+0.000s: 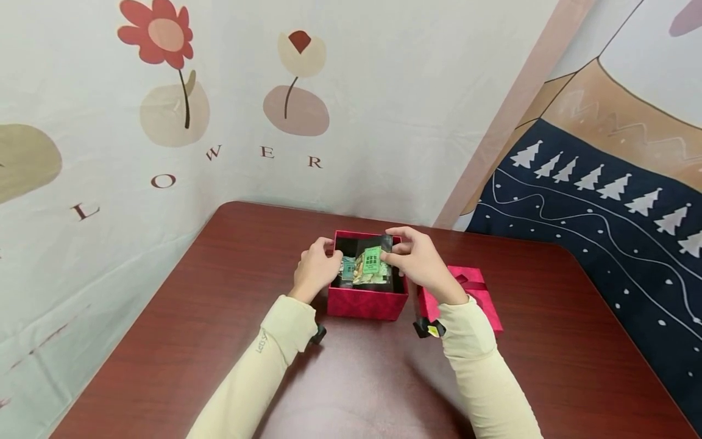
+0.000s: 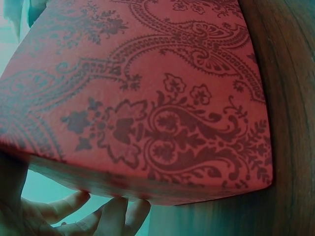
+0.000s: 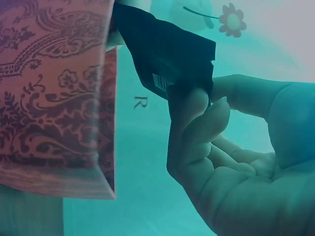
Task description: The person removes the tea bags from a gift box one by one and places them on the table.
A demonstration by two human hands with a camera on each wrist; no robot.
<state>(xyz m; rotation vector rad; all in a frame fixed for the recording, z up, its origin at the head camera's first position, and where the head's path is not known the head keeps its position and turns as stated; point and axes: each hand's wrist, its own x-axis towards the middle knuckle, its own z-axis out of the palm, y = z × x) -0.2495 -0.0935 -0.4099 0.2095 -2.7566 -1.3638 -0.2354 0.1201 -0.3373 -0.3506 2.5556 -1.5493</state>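
Note:
A red patterned box (image 1: 366,305) stands uncovered on the table; its damask side fills most of the left wrist view. My left hand (image 1: 317,268) holds the box by its left wall, thumb over the rim and fingertips (image 2: 114,211) against the outside. In my right hand (image 1: 421,261) a black packet with a green label (image 1: 372,262) is pinched by its edge between thumb and fingers. This packet tilts up over the box opening, and its dark back with a barcode shows in the right wrist view. Another packet with a blue-green label (image 1: 348,269) lies inside the box, partly covered.
The red lid with a ribbon (image 1: 482,299) lies right of the box, partly behind my right forearm. Dark reddish wood makes up the table (image 1: 230,286). A printed flower curtain (image 1: 384,122) hangs along its back edge, a navy tree-patterned cloth (image 1: 581,207) to the right.

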